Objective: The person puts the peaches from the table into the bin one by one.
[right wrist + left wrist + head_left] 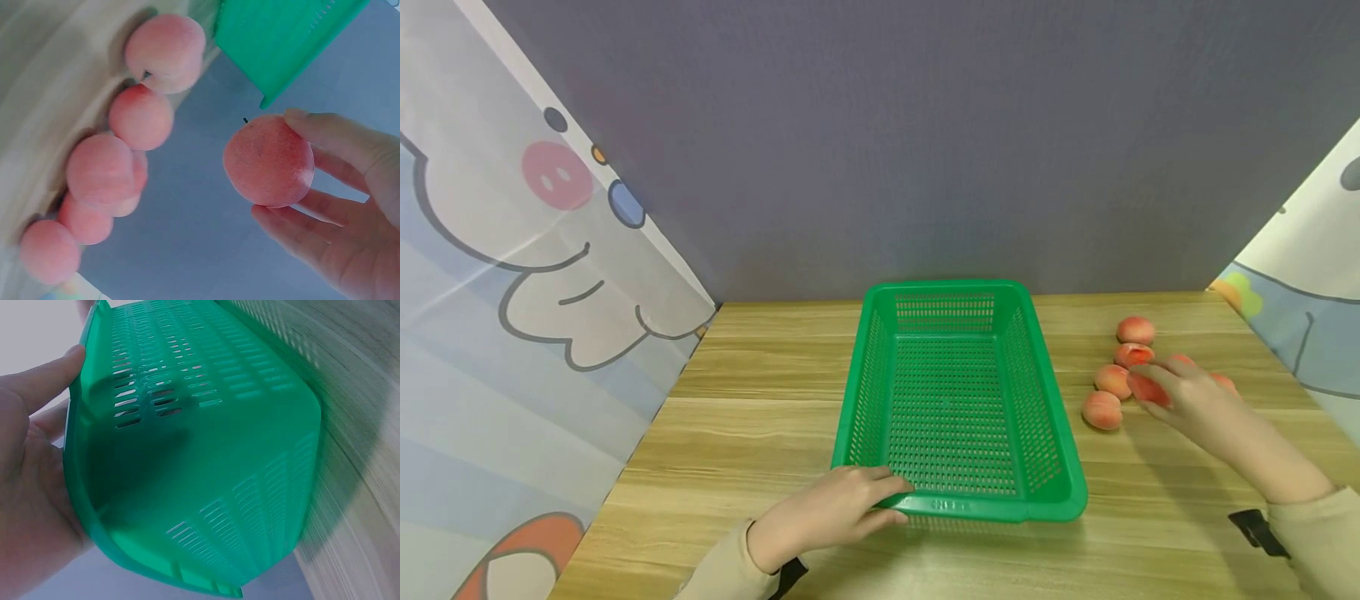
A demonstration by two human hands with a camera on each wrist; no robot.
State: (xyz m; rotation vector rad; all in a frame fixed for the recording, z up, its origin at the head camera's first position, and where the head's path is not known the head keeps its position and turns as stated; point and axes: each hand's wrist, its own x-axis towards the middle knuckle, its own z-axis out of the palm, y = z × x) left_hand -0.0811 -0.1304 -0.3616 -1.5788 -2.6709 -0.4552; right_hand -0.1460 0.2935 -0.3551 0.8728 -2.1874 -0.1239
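A green plastic basket [1052, 400] with slotted walls stands on the table. My left hand [835, 508] grips its rim at the near left corner; the left wrist view shows the thumb and fingers [47, 381] at that edge. My right hand [1198, 408], to the right of the basket, holds a peach [269, 161] between thumb and fingertips. In the right wrist view this peach is off the table, with a short stem showing. Several other peaches [1102, 411] lie on the table around that hand, some partly hidden behind it in the head view.
The wood-grain table [760, 417] extends on both sides of the basket. A grey panel [880, 150] rises behind it, close to the basket's far end. Cartoon-printed cloths [550, 275] hang at the left and right.
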